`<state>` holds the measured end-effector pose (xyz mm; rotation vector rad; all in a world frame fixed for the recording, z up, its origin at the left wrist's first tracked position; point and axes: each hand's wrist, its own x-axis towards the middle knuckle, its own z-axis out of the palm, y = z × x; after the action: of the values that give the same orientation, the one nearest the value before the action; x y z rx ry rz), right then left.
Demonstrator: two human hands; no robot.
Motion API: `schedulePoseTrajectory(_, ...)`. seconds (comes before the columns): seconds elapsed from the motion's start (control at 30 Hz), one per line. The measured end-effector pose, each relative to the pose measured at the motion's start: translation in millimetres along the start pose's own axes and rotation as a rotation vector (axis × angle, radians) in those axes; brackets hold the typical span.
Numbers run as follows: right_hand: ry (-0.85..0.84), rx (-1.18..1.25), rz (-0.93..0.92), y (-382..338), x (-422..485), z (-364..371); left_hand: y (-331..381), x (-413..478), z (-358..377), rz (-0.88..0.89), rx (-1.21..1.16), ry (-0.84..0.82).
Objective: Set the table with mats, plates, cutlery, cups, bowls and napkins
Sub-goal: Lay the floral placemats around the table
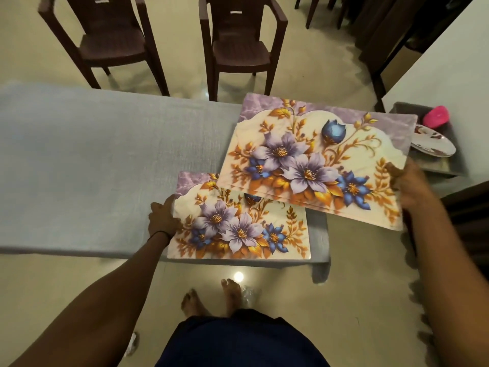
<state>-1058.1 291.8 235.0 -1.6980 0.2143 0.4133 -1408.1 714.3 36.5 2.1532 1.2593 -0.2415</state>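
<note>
- The counter [79, 160], under a grey-blue cloth, is stretching across the view.
- Two dark chairs [113, 41] [240, 46] are standing on the floor beyond its far edge.
- The stack [317, 154] of floral mats is hanging tilted above the counter's right end, overlapping the far right corner of the single mat below.
- That mat [238, 234] is lying flat at the counter's near right corner, along the near edge.
- A grey tray [449, 168] is sitting just beside the counter's right end.
- The right grip [408, 185] is pinching the stack's right edge, thumb on top.
- The left grip [162, 219] is curling its fingers around the mat's left edge.
- Plates [434, 145] are lying piled in the tray, partly hidden by the stack.
- A pink item [436, 116] is resting in the tray behind the plates.
</note>
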Motion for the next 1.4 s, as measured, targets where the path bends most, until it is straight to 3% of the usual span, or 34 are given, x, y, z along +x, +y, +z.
schedulePoseTrajectory(0.2,-0.070,-0.123,0.078,23,10,64,-4,0,-7,0.008,0.068,0.028)
schedulePoseTrajectory(0.3,-0.123,-0.213,0.110,51,10,85,12,-8,5,0.012,-0.030,0.061)
schedulePoseTrajectory(0.53,-0.179,-0.397,0.221,155,25,87,16,-5,13,-0.092,-0.197,0.217)
schedulePoseTrajectory(0.63,-0.173,-0.500,0.250,193,26,84,6,0,14,-0.048,-0.225,0.211)
schedulePoseTrajectory(1.03,-0.090,-0.601,0.078,205,5,144,-27,31,-18,-0.091,-0.306,0.083)
schedulePoseTrajectory(1.13,-0.001,-0.704,0.121,203,-5,159,-31,40,-27,-0.073,-0.310,-0.008)
schedulePoseTrajectory(1.4,-0.057,-0.733,0.059,203,-22,183,-61,40,-30,-0.111,-0.306,0.137)
